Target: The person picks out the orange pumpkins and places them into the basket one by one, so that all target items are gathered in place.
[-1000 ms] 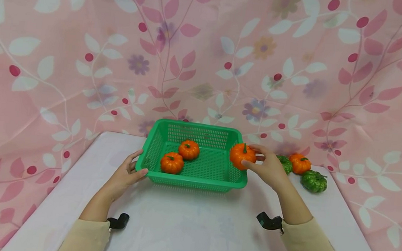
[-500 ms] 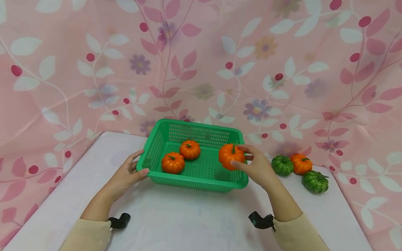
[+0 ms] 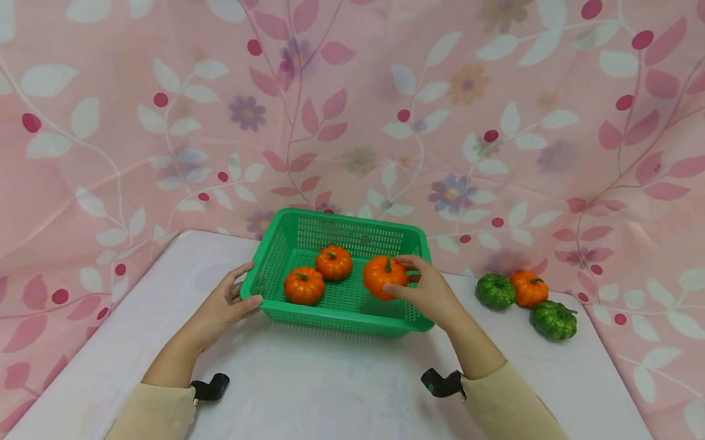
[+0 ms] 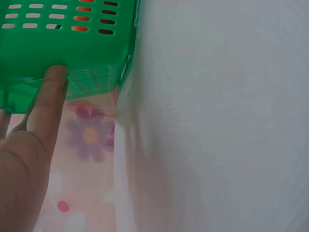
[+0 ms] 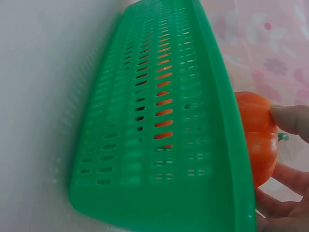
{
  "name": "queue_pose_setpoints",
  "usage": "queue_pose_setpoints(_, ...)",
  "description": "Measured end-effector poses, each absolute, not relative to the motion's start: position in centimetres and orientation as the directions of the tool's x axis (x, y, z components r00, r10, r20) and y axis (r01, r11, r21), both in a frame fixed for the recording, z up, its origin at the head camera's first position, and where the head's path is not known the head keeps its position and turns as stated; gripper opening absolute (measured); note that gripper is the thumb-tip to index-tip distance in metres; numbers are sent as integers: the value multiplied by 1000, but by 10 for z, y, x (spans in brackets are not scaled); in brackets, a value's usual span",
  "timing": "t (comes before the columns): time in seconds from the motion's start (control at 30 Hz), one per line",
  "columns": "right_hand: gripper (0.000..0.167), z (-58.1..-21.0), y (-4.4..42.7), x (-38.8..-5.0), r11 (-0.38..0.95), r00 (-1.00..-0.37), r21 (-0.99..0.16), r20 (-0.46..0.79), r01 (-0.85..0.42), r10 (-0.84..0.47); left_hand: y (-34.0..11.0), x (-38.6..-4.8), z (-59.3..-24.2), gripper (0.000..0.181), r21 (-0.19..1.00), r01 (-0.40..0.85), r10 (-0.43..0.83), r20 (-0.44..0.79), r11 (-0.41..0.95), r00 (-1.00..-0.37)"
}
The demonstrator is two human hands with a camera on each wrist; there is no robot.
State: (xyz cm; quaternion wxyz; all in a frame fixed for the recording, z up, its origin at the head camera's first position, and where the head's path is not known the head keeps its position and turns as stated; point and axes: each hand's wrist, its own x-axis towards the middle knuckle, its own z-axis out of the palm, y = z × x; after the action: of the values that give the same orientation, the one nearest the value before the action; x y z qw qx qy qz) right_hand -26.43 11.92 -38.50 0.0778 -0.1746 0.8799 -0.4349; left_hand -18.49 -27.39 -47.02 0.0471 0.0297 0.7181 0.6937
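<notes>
My right hand (image 3: pixel 433 298) holds a small orange pumpkin (image 3: pixel 379 278) by its right side, thumb in front and fingers behind, over the right part of a green plastic basket (image 3: pixel 333 313). In the right wrist view this pumpkin (image 5: pixel 260 140) shows past the basket rim, stem toward the palm. Two more orange pumpkins, one nearer (image 3: pixel 304 287) and one farther back (image 3: pixel 333 263), sit in the basket's left half. At the basket's front left corner my left hand (image 3: pixel 216 314) touches the outside, its thumb (image 4: pixel 50 96) straight against the wall.
Right of the basket, a green pumpkin (image 3: pixel 496 292), an orange pumpkin (image 3: pixel 528 289) and another green pumpkin (image 3: pixel 554 321) lie close together on the white table (image 3: pixel 323 394). A pink floral cloth (image 3: pixel 363 108) hangs behind the table.
My right hand has carried the orange pumpkin leftward, from the basket's right rim to over its inside. This uncovers the green pumpkin on the right. The left hand stays at the corner.
</notes>
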Motion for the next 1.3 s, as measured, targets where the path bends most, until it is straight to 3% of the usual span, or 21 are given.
queue_pose_setpoints(1.3, 64, -418, 78, -306, 596, -855, -774, -148, -213, -497, -275, -184, -470, 88, 999, -29, 120, -32, 29, -992)
